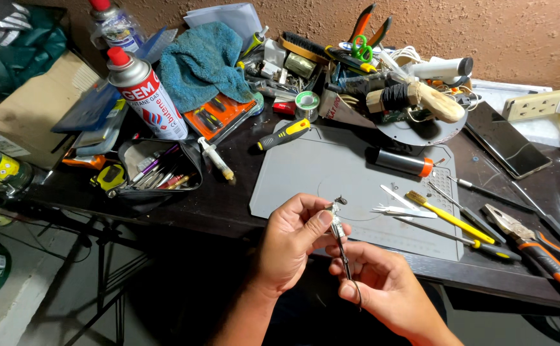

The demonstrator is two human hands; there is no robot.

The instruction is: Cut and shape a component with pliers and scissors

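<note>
My left hand pinches the metal plug end of a thin dark cable between thumb and fingers, just off the front edge of the grey work mat. Below it, my right hand grips the same cable lower down, and the cable's loose end curls past my fingers. Both hands hover in front of the dark table, close together. A tiny dark part lies on the mat just beyond my left fingers.
On the mat lie tweezers, a yellow-handled brush and a black tube with an orange cap. Orange-handled pliers are at the right, a phone behind. A gas canister, teal cloth and pencil case crowd the left.
</note>
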